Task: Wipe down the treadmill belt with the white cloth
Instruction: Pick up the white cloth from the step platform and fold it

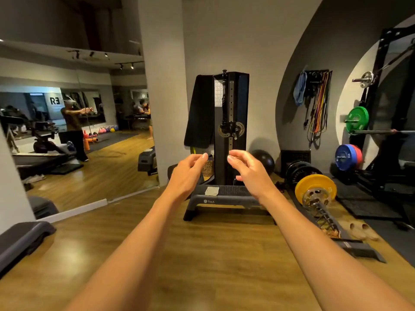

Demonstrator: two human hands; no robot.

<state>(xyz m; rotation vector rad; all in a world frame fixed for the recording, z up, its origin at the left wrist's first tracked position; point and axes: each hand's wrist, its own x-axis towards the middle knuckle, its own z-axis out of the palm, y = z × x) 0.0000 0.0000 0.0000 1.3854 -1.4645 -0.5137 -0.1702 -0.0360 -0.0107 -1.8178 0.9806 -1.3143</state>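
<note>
Both my arms stretch straight out in front of me over the wooden floor. My left hand (187,173) and my right hand (249,170) hover side by side with loose, spread fingers and hold nothing. Beyond and below them a folded white cloth (212,191) lies on top of a dark step platform (233,198). A treadmill (42,159) shows only as a reflection in the wall mirror at the left, with its belt partly visible.
A tall black cable machine (229,129) stands behind the step platform. A barbell with a yellow plate (315,190) lies on the floor at right, near a rack with coloured plates (357,118). Another step platform (22,239) sits at lower left. A black ball (265,159) rests by the wall.
</note>
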